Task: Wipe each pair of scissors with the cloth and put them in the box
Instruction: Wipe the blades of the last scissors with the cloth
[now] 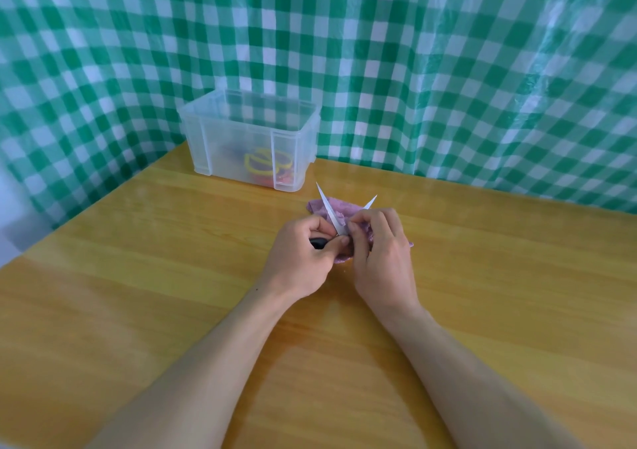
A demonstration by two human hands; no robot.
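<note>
A pair of scissors (327, 209) with black handles has its two silver blades spread in a V, tips pointing away from me. My left hand (303, 259) grips the black handle. My right hand (382, 252) pinches a purple cloth (339, 209) against the blades near the pivot. The cloth lies bunched on the table under and behind the blades. A clear plastic box (213, 131) stands at the back of the table, left of centre. Inside it lie scissors with yellow handles (262, 166) and scissors with red handles (284, 179).
The wooden table (138, 293) spreads around my forearms. A green and white checked plastic sheet (448, 69) hangs as a backdrop behind the table and along its left side.
</note>
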